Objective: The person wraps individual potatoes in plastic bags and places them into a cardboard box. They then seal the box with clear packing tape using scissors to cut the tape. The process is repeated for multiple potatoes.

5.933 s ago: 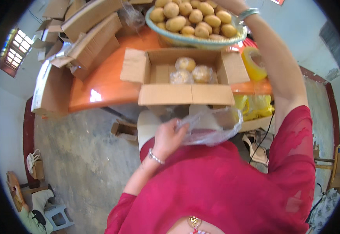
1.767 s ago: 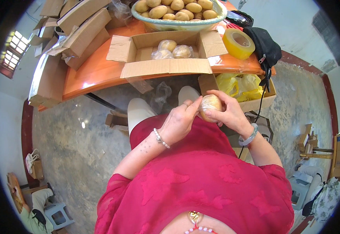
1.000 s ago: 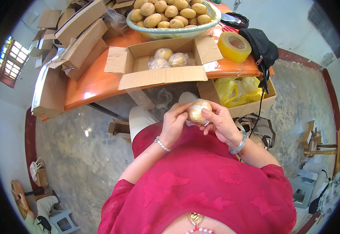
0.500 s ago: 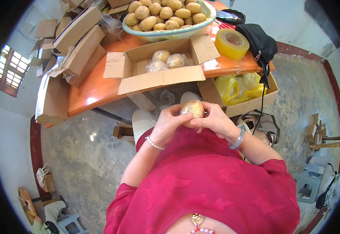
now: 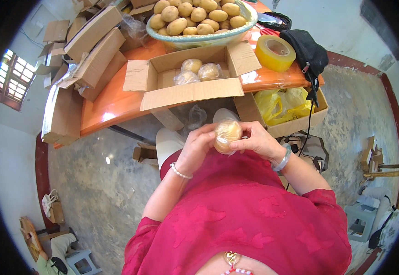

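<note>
Several cardboard boxes (image 5: 94,64) are stacked at the left of the orange counter (image 5: 101,110), with a long upright box (image 5: 63,114) stood at its left end. Below them, a grey stool (image 5: 82,263) is seen on the concrete floor (image 5: 103,197), just beside a seated co-worker whose legs are partly shown. Near the middle, an open carton (image 5: 190,95) is set at the counter's front edge, its flaps folded outward; three wrapped potatoes (image 5: 210,71) are grouped inside it. Behind the carton, a blue-rimmed basin (image 5: 199,41) is heaped with loose potatoes (image 5: 199,16). In front of the counter, above the lap, the left hand (image 5: 196,149) is curled nearly closed, its fingertips brought against the left side of a wrapped potato (image 5: 227,136); how its thumb is placed cannot be clearly told. The same potato is gripped from the right by the right hand (image 5: 259,141), which is opened only as far as the potato's girth, thumb laid on the front and fingers partly hidden behind. Farther right, a yellow tape roll (image 5: 275,52) is set beside a black pouch (image 5: 307,52), and yellow plastic bags (image 5: 277,107) are held in a lower carton (image 5: 300,123).
</note>
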